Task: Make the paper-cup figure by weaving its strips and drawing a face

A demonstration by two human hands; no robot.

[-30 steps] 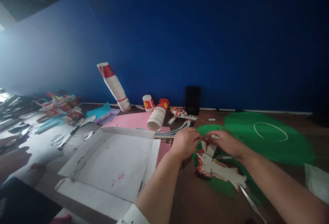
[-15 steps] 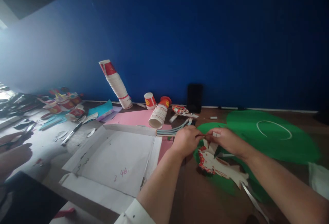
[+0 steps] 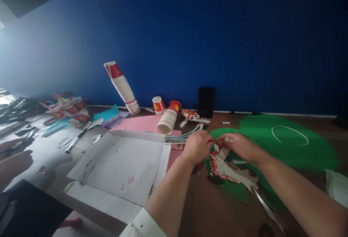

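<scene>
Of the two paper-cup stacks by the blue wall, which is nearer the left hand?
The short stack, tipped with its open mouth towards the camera. The tall leaning stack is farther left, beyond the single cup.

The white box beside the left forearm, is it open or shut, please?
Open: nothing covers the white box, so its inner floor shows.

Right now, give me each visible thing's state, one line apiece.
Left hand: fingers bunched, grip unclear
Right hand: at white paper, grip unclear
Red-edged cutout: lying down
Scissors: open or shut unclear
White box: open upward
Tall cup stack: standing, tilted
Short cup stack: tipped over
Black tablet-shaped object: upright
Green sheet: spread flat
</scene>
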